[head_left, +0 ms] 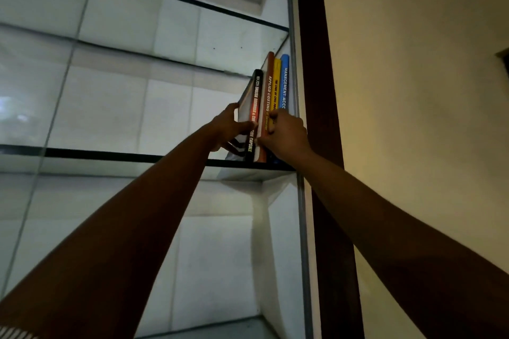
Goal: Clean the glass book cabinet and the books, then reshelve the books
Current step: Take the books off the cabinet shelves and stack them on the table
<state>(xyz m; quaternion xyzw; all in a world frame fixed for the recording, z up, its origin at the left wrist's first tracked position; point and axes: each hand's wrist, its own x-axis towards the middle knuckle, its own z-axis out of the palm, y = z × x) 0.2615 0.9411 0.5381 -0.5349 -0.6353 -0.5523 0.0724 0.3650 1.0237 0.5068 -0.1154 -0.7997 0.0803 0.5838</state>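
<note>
Far left: panes of the glass cabinet (115, 96), back wall reflecting dimly. A dark-edged glass shelf (110, 155) runs across at mid height, with an upper shelf (192, 3) above it. A scrap of striped sleeve (13, 333) shows at the bottom corner.

Both bare forearms reach up from below and cover much of the lower compartment.

Left hand (228, 129): fingers curled round the front cover of the black book (256, 96), thumb across its spine, a firm grip. The book leans, top tipped rightward, foot at the shelf's front edge. Spine has white and red lettering.

Touching it on the right, upright on the same shelf: orange book (268, 85) reading "APPLIED COSTING", yellow book (276, 82), blue book (284, 82) against the cabinet's right side.

Right hand (286, 136): fingers bent over the orange and yellow spines, thumb low by the orange book's left edge. Cannot tell whether it actually grips one. It hides the lower spines.

Right of that: dark wooden frame (316, 63), then a plain cream wall (413, 91).
</note>
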